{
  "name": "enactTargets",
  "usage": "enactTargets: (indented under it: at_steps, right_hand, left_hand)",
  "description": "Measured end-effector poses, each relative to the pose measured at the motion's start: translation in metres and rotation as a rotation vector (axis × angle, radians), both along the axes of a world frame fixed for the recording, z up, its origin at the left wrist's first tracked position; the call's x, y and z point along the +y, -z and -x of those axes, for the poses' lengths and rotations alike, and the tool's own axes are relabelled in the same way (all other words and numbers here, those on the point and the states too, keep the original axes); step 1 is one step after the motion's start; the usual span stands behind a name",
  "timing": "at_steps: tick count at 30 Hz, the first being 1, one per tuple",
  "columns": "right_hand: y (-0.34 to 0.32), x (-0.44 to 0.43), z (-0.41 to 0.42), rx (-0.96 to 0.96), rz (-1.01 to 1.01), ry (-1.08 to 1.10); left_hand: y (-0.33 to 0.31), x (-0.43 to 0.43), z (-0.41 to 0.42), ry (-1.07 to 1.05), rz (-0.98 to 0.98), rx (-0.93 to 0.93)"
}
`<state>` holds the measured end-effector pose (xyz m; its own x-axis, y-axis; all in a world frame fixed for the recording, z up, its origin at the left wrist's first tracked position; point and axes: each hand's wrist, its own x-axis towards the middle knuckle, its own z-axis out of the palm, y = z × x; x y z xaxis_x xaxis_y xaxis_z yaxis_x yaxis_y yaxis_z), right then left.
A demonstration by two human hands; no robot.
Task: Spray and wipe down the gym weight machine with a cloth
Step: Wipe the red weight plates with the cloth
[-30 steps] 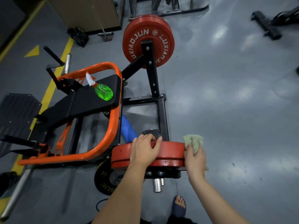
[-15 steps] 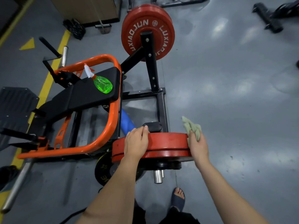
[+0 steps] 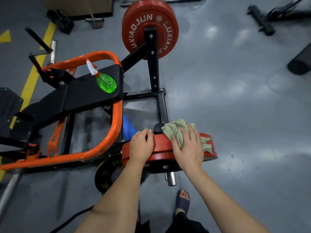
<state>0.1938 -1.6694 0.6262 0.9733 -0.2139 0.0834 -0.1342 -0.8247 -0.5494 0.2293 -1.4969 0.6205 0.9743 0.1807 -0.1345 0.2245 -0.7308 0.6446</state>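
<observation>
If the red weight plate [image 3: 161,146] turns under the green cloth [image 3: 175,130] beneath the flat-fingered right hand [image 3: 188,147], the rim-gripping left hand [image 3: 141,145] could slip.

White letters on the far red weight plate [image 3: 161,15] spell "LUXIAOJUN" twice around its face, with a small round logo between the two words. The black weight plate [image 3: 107,174] low on the machine carries a yellow "35" and a few more yellow letters, of which only an "R" and an "E" can be made out. A yellow triangle [image 3: 5,36] is painted on the floor [image 3: 235,115] at its left edge.
</observation>
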Motion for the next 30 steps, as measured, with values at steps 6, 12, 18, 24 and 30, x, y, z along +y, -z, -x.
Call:
enactTargets:
  at_steps: [6,12,18,24,30]
  right_hand:
    - [-0.006,0.023,0.003,0.008,0.148,-0.098]
    - [0.001,0.067,0.003,-0.109,0.299,-0.046]
    - [0.006,0.103,0.005,-0.16,0.39,-0.041]
    - [-0.001,0.108,0.012,-0.089,0.148,-0.259]
    - [-0.02,0.088,0.049,0.025,-0.112,-0.181]
  left_hand:
    - [0.017,0.03,0.004,-0.023,0.129,-0.025]
    - [0.042,0.062,0.003,-0.004,0.22,-0.02]
    - [0.064,0.087,0.005,0.032,0.302,0.014]
    - [0.047,0.1,0.014,0.141,-0.048,0.13]
    - [0.013,0.1,0.021,0.24,-0.17,0.197]
